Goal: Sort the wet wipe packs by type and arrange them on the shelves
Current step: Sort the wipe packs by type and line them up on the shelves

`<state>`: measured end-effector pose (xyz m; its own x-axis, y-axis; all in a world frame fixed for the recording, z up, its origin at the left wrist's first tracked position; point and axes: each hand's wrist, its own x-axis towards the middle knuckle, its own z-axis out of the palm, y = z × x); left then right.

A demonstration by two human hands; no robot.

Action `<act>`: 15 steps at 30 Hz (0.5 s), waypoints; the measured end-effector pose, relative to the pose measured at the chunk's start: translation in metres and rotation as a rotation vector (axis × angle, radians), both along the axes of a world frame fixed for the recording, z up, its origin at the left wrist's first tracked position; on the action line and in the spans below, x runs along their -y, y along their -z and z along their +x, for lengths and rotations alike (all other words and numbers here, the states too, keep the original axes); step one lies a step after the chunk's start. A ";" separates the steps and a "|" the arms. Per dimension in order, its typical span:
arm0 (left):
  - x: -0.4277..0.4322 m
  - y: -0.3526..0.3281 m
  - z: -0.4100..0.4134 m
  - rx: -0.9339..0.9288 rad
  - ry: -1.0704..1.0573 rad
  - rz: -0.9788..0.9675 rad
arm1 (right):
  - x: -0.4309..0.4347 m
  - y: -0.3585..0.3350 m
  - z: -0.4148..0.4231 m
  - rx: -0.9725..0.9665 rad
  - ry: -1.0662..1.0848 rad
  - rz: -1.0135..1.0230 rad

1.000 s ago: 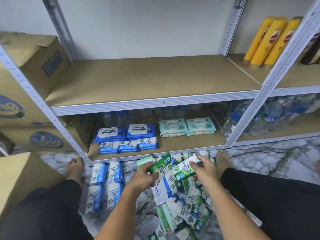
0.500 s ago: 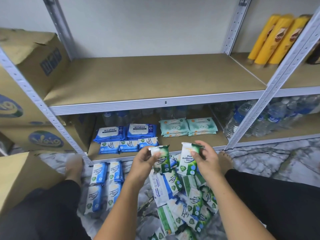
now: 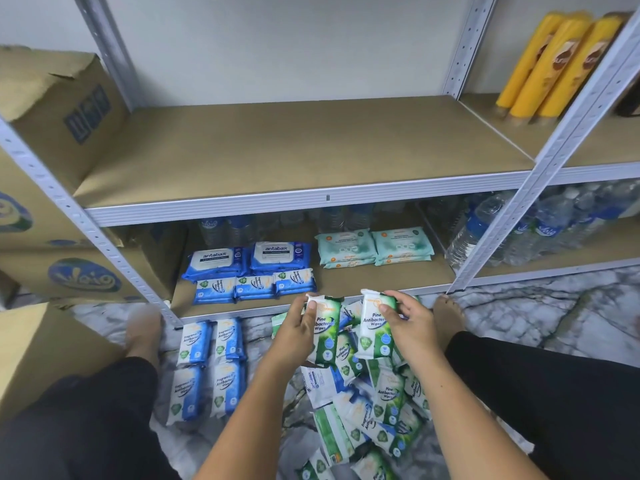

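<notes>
Head view: two green packs labelled "Pine Antibacterial Wipes" are held upright over the floor, just short of the lower shelf's point(image 3: 381, 277) front edge. The left pack point(image 3: 327, 337) is pinched near its top by the left hand point(image 3: 294, 327), and the right pack point(image 3: 374, 329) is gripped the same way by the right hand point(image 3: 412, 323). Beneath them a loose pile point(image 3: 377, 403) of mostly green packs, with a few blue-and-white ones mixed in, lies on the floor.

The step appears to be shelving the pine type. It would go best with both packs laid flat, labels up, on the bare strip along the front edge to the right of the small blue packs point(image 3: 256, 288), squared into a row clear of their neighbours.

Those small packs read "Antibacterial Wipes". Two stacks behind them are marked "antabax" point(image 3: 246, 259). The print on the teal packs point(image 3: 374, 245) toward the back right is too small to read. Four floor packs point(image 3: 207, 368) near the shelf's front left corner read "Fragrance… Antibacterial Wipes".
</notes>
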<state>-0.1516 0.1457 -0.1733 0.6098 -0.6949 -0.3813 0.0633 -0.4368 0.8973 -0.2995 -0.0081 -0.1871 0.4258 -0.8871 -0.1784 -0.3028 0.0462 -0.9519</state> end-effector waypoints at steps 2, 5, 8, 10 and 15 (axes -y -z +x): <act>0.000 -0.004 -0.002 -0.082 0.037 -0.007 | 0.005 0.001 0.000 0.007 0.025 0.038; 0.002 0.004 0.006 -0.283 0.099 -0.063 | 0.012 0.002 0.000 0.020 0.064 0.087; 0.009 0.010 0.011 -0.289 0.107 -0.087 | 0.020 0.002 0.002 0.034 0.137 0.075; 0.015 0.009 0.012 -0.230 0.023 -0.140 | 0.027 0.001 0.003 0.040 0.182 0.089; 0.029 0.011 0.014 -0.161 -0.113 -0.188 | 0.047 -0.002 0.002 0.143 0.232 0.208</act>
